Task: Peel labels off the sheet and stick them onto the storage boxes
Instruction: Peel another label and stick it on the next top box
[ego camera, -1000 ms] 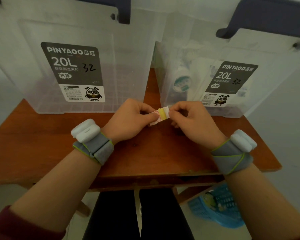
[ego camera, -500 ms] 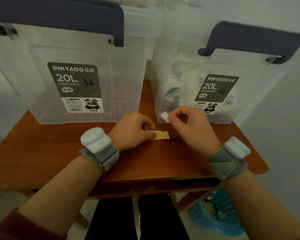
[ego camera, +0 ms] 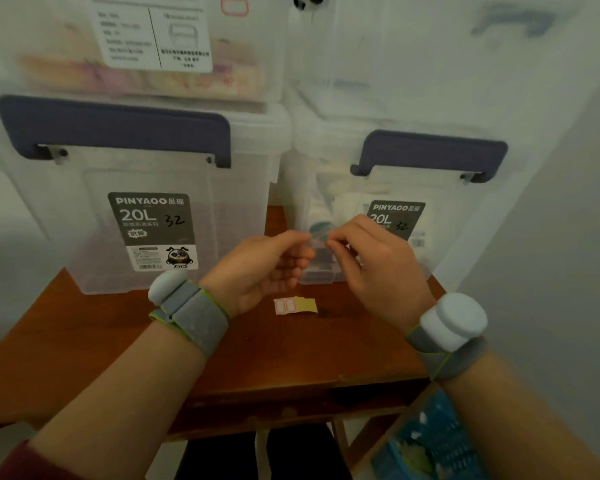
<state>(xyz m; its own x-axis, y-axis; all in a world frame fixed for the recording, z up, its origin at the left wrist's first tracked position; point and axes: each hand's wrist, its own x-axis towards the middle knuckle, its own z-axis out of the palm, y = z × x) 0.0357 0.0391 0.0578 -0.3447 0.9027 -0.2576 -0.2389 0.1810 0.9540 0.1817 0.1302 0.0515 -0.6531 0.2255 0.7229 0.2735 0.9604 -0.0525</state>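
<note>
Left hand (ego camera: 267, 268) and right hand (ego camera: 371, 265) pinch a small, blurred label (ego camera: 316, 239) between their fingertips, in front of the right storage box (ego camera: 465, 237). The label sheet (ego camera: 295, 305) lies flat on the counter (ego camera: 118, 341) below them.

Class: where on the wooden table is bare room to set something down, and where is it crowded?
Free: front-left of the table, between left box, left forearm and front edge; the front middle, between the forearms, nearer than the label sheet. Crowded: around the right box, where left hand and right hand pinch a label.
</note>
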